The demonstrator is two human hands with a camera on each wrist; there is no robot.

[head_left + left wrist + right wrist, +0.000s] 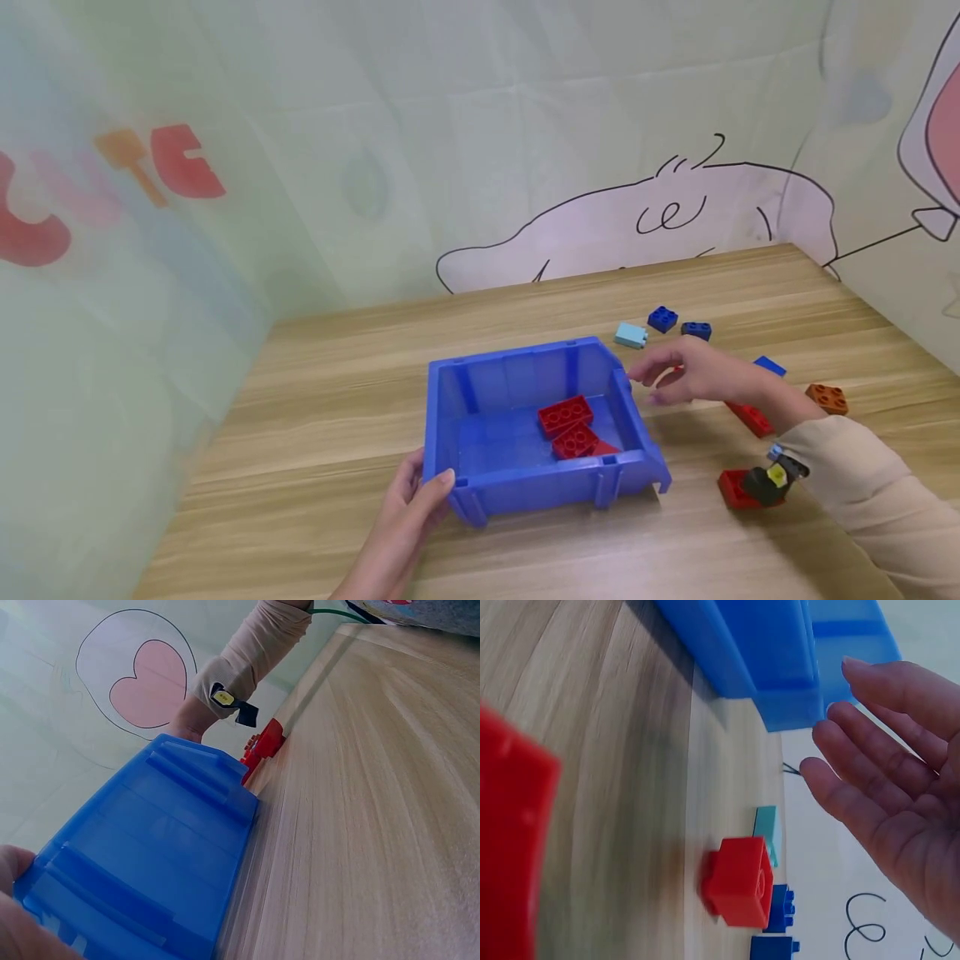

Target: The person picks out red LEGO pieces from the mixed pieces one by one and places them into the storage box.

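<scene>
A blue plastic storage bin (pixel 536 490) stands on the wooden table with a few red toy bricks (pixel 566 415) inside, towards its right end. My left hand (pixel 411 510) grips the bin's near left corner, thumb over the rim. In the left wrist view the bin's side wall (pixel 161 840) fills much of the picture. Just outside the bin's right wall is my right hand (pixel 693 372), its fingers loosely bent. The right wrist view shows that palm (pixel 907 772) holding nothing, with a red brick (pixel 740 881) on the table below it.
Beyond the right hand lie a light blue brick (pixel 631 335), two dark blue bricks (pixel 663 318), a flat blue piece (pixel 770 365) and an orange brick (pixel 827 398). A long red piece (pixel 752 418) and a red brick (pixel 737 490) lie near the right forearm. A printed cloth hangs behind the table.
</scene>
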